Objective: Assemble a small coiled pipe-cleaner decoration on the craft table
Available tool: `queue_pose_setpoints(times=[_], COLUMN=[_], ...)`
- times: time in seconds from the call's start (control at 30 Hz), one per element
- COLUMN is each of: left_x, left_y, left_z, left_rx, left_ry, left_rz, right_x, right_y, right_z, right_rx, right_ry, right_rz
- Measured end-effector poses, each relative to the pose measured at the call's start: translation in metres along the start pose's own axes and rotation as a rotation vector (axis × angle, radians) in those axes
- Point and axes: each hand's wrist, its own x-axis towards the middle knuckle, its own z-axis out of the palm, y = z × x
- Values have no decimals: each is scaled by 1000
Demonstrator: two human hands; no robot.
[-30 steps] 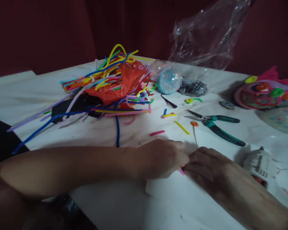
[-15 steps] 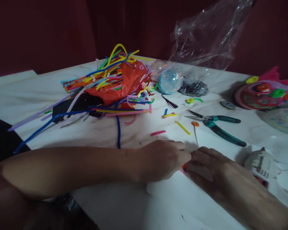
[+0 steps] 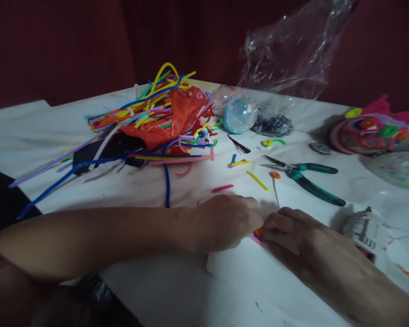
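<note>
Low over the table, my left hand [image 3: 230,222] is closed, fingertips bent down close to my right hand; whatever it pinches is hidden. My right hand [image 3: 293,240] has its fingers pressed together around a small orange, blue and pink piece [image 3: 257,233], which looks made of pipe cleaner. Only part of that piece shows between the hands. Just beyond them lie an orange coil with a pale stem [image 3: 274,175] and green-handled long-nose pliers [image 3: 303,175], jaws apart. Short yellow [image 3: 258,180] and pink [image 3: 222,188] pipe cleaner pieces lie nearby.
At the back left is a heap of colourful pipe cleaners [image 3: 146,113] with red plastic film [image 3: 177,118]. Behind stand a clear ball [image 3: 240,115] and a clear plastic bag [image 3: 289,59]. A pink decorated ball [image 3: 364,136] and a white spool-like object [image 3: 364,229] are on the right.
My left hand has shifted slightly left and up from the piece, so more of its orange, blue and pink shows. My right hand stays around it. The whole view has shifted slightly.
</note>
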Motion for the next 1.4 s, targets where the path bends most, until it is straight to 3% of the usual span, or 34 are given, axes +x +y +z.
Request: queue_pose_setpoints(times=[0.23, 0.5, 0.63, 0.83, 1.07, 1.27, 1.4], left_x=[3, -1, -9, -13, -15, -14, -15], left_y=[2, 7, 19, 34, 36, 38, 41], left_z=[1, -30, -40, -38, -33, -28, -26], left_rx=[-22, -3, 87, 244, 186, 316, 290], left_ry=[-22, -368, -303, -264, -266, -95, -147], left_rz=[-107, -121, -79, -42, -110, -10, 29], right_x=[1, -1, -2, -2, -4, -3, -1], right_y=[-1, 0, 0, -2, -6, -1, -2], right_z=[0, 4, 4, 2, 8, 2, 2], right_rx=[-17, -110, -88, -94, -51, -4, 9], right_ry=[44, 101, 83, 78, 61, -3, 9], right_rz=[-5, -42, -16, 16, 135, 60, 82])
